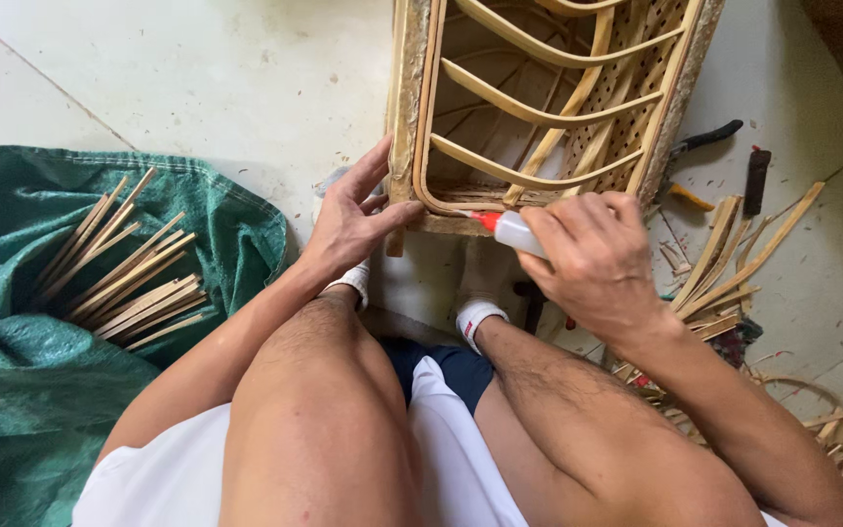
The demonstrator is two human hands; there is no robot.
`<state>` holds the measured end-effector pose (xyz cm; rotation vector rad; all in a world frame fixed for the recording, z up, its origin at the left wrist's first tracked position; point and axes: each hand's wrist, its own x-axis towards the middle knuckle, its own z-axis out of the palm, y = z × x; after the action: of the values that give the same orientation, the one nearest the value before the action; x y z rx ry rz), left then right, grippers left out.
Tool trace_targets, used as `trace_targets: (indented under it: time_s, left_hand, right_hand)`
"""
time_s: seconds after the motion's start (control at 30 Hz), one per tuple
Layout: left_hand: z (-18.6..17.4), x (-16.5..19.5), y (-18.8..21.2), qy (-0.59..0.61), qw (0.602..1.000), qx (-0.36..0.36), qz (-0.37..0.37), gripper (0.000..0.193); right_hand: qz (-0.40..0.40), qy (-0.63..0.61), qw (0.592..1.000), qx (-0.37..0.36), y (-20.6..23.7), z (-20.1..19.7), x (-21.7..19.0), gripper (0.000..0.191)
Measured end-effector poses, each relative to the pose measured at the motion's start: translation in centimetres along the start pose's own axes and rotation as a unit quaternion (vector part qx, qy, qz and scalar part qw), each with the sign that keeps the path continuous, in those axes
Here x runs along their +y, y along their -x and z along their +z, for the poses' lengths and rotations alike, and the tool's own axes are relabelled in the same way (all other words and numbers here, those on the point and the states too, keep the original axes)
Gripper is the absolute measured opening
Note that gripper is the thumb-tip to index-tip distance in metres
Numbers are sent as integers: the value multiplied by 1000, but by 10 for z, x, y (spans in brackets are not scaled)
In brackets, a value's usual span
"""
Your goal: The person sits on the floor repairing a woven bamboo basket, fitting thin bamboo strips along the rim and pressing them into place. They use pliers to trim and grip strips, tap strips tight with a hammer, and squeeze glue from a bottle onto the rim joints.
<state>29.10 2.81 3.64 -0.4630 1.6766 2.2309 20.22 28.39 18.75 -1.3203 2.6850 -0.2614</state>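
Note:
A bamboo and rattan frame [412, 107] with curved slats and a woven panel stands on the floor in front of my knees. My left hand [353, 220] presses on its lower left corner, thumb on the bottom rail. My right hand [592, 259] is shut on a small white glue bottle [514, 232]. The bottle's red nozzle touches the bottom rail of the frame.
A green sack [12, 371] on the left holds several cut bamboo strips [129, 273]. More strips and offcuts [734, 254] lie on the right. Pliers with black handles [704, 137] and a dark tool [755, 176] rest on the pale floor at the right.

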Motion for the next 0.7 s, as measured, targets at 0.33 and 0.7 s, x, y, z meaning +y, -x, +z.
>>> trace_targets:
  time_s: [0.33, 0.7]
  left_hand:
    - [-4, -5, -2, -7, 1000, 5, -28, 87]
    - [3, 7, 4, 89, 996, -1, -7, 74]
  right_hand:
    - [-8, 29, 998, -57, -7, 4, -2, 40]
    - [137, -708, 690, -60, -30, -73, 133, 41]
